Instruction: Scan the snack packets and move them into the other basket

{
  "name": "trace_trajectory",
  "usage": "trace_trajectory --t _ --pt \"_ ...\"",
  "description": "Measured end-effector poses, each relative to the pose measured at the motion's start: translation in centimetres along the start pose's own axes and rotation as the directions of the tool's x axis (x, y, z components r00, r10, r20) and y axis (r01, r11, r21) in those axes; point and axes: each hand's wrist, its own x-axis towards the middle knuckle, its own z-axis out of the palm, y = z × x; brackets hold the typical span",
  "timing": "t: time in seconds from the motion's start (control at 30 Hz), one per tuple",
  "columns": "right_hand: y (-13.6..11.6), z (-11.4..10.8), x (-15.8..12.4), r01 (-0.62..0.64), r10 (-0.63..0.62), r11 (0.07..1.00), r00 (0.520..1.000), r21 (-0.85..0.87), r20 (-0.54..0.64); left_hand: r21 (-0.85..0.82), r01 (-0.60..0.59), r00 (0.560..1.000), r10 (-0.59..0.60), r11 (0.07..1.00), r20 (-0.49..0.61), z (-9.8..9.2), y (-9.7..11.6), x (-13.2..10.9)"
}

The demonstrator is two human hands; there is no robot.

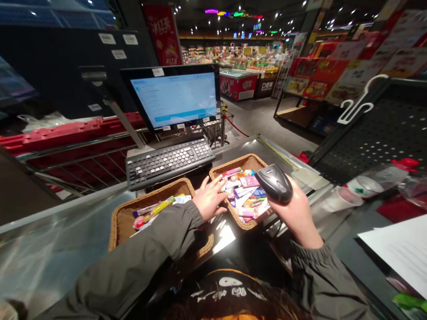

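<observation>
My right hand point(295, 213) grips a black handheld barcode scanner point(276, 183), held over the right edge of a wicker basket point(248, 226). Small packets in bright colours point(245, 193) fill that basket. At its left rim is my left hand point(211, 198), fingers spread and pointing toward the packets, with nothing visible in it. Whether its fingertips touch the rim or the packets, I cannot tell. Left of it, a second wicker basket point(115, 226) holds a few items, among them a yellow tube-shaped item point(160, 210). My left sleeve covers part of this basket.
Behind the baskets stand a black keyboard point(170, 162) and a lit monitor point(176, 98). White cups point(343, 198) and printed paper sheets point(400, 249) lie to the right. A white hook point(360, 104) hangs on a perforated black panel. A metal counter point(43, 253) extends left.
</observation>
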Motion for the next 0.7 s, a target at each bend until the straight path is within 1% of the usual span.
trace_trajectory --t 0.07,0.17,0.23,0.3,0.4,0.5,0.6,0.7 --pt "1.5 -1.2 0.0 -0.028 0.027 0.999 0.999 -0.026 -0.036 0.000 -0.035 0.997 0.035 0.999 0.065 2.2 1.1 3.9" --pt "3.1 -2.3 0.0 -0.027 0.025 0.998 0.999 -0.049 -0.042 0.007 -0.060 0.973 0.057 0.998 0.223 5.8 2.6 8.7" --pt "3.9 -2.7 0.0 -0.037 0.036 0.998 0.999 -0.050 -0.024 0.013 -0.067 0.946 0.060 0.998 0.320 8.2 3.2 11.1" --pt "4.7 -2.9 0.1 -0.059 0.058 0.997 0.998 -0.046 -0.006 0.008 -0.077 0.925 0.068 0.997 0.375 10.2 3.4 13.0" --pt "5.7 -3.1 0.3 -0.084 0.084 0.996 0.996 -0.039 0.008 -0.017 -0.100 0.910 0.099 0.995 0.402 12.6 3.8 15.0" --pt "6.6 -3.1 0.6 -0.081 0.081 0.997 0.997 -0.017 0.011 -0.033 -0.108 0.903 0.112 0.994 0.414 14.5 4.4 16.2" --pt "7.3 -2.8 1.0 -0.093 0.092 0.996 0.995 0.010 0.033 -0.027 -0.081 0.908 0.085 0.996 0.411 15.8 5.2 16.8" --pt "7.8 -2.6 1.3 -0.121 0.119 0.992 0.992 0.028 0.050 -0.023 -0.049 0.923 0.054 0.999 0.381 16.4 5.7 16.8"
